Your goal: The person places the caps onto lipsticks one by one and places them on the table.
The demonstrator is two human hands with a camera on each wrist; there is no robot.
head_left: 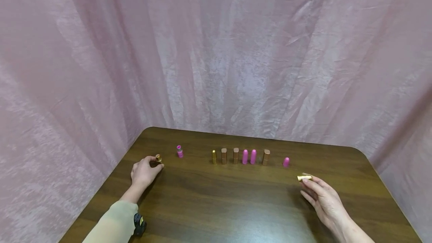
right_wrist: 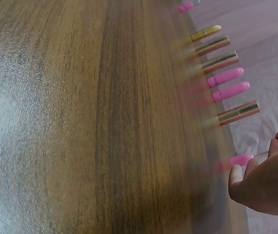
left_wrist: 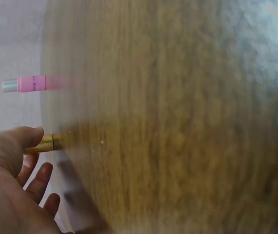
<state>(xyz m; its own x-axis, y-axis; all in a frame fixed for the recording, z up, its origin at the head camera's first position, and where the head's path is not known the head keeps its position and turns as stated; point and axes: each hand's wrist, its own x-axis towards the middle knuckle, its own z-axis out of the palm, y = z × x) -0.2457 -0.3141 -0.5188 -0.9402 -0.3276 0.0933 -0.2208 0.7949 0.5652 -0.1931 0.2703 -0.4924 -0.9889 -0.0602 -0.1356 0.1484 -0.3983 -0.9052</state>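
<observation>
At the table's left side, my left hand [head_left: 144,172] pinches an uncapped gold lipstick tube [head_left: 158,158] between thumb and fingers. It stands upright, on or very near the tabletop. In the left wrist view, the thumb lies along the gold tube [left_wrist: 42,145], and the other fingers are spread loosely. An uncapped pink lipstick [head_left: 180,152] stands just beyond, to the right. At the right, my right hand [head_left: 325,200] holds a gold lipstick cap [head_left: 304,178] on its side above the table, its open end pointing left. A pink lipstick cap [head_left: 286,162] stands near it.
Capped lipsticks stand in a row at the table's [head_left: 209,205] back middle: a gold one [head_left: 214,157], two rose-gold ones [head_left: 224,156], two pink ones [head_left: 245,156] and another rose-gold one [head_left: 266,157]. A pink curtain [head_left: 229,55] hangs behind the table.
</observation>
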